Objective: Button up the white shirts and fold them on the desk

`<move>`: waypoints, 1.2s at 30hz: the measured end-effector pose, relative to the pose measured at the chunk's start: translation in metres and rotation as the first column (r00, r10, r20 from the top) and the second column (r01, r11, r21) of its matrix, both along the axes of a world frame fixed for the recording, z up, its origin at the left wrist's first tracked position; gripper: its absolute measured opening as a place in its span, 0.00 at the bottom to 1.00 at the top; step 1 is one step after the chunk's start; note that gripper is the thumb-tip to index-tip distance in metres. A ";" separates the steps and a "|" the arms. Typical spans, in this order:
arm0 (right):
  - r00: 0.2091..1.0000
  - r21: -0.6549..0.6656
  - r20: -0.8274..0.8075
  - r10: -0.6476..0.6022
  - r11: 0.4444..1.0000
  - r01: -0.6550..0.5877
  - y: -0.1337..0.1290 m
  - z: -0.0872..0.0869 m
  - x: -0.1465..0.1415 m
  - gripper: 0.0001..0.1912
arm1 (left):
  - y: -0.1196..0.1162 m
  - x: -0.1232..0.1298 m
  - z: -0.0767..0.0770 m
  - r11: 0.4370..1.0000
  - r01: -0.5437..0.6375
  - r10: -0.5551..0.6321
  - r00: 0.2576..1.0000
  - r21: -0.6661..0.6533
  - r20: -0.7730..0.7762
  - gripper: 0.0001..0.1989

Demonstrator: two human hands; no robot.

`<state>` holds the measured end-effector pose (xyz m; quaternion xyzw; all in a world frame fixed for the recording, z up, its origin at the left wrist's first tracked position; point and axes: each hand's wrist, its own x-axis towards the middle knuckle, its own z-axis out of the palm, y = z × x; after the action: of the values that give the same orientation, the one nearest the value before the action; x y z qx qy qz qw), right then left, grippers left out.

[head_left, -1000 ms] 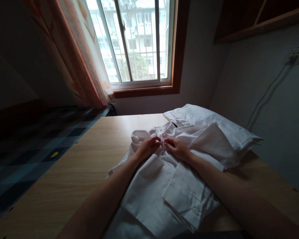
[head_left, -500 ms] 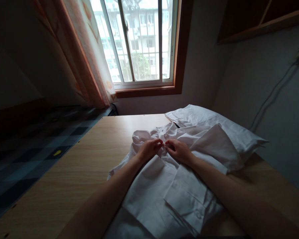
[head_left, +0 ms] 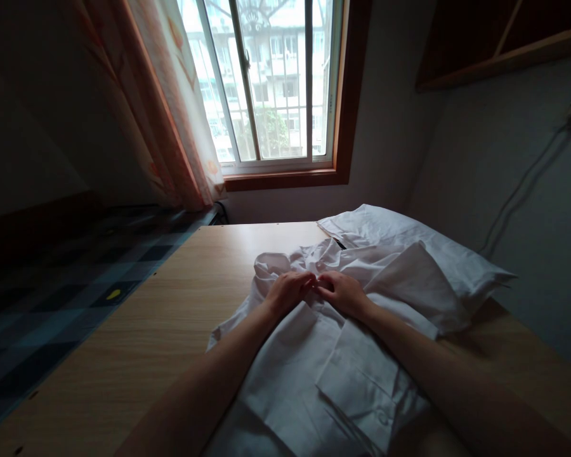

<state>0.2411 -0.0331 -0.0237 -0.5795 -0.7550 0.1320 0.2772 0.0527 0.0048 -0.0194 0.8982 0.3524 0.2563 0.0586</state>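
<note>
A white garment point(head_left: 285, 374) with a pocket and a button lies rumpled on the wooden table point(head_left: 171, 317). Over its upper part, my left hand point(head_left: 292, 289) is closed with fingertips pinching the fabric near the collar. My right hand point(head_left: 340, 291) meets it from the right, its thumb and fingers also pinched on the cloth. The two sets of fingertips nearly touch. Whatever small part lies between them is hidden by the fingers.
Another white cloth item, like a pillow point(head_left: 409, 235), lies at the table's back right. A checked bed surface point(head_left: 76, 292) runs along the left. Beyond stand a window point(head_left: 280, 95) and a curtain point(head_left: 157, 114). A cable point(head_left: 523, 184) hangs on the right wall.
My fingertips have come closer together over the garment, the right hand's fingers now nearly against the left's. The whole view has shifted slightly.
</note>
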 end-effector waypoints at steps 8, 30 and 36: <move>0.998 -0.018 0.047 -0.050 0.999 0.050 0.000 0.004 -0.002 0.10 | -0.005 0.001 0.002 0.999 -0.050 0.050 0.998 0.008 -0.030 0.08; 0.977 -0.086 -0.166 0.134 0.985 -0.149 0.013 -0.003 0.012 0.11 | 0.001 -0.001 -0.004 0.997 0.076 -0.076 0.997 0.005 -0.027 0.10; 0.945 -0.101 -0.226 0.236 0.959 -0.264 0.019 -0.006 0.020 0.15 | -0.009 0.003 0.007 0.995 -0.050 0.066 0.978 0.087 -0.198 0.10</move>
<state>0.2610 -0.0143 -0.0298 -0.4784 -0.7783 0.2759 0.2987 0.0559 -0.0040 -0.0124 0.9105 0.3718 0.1800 -0.0215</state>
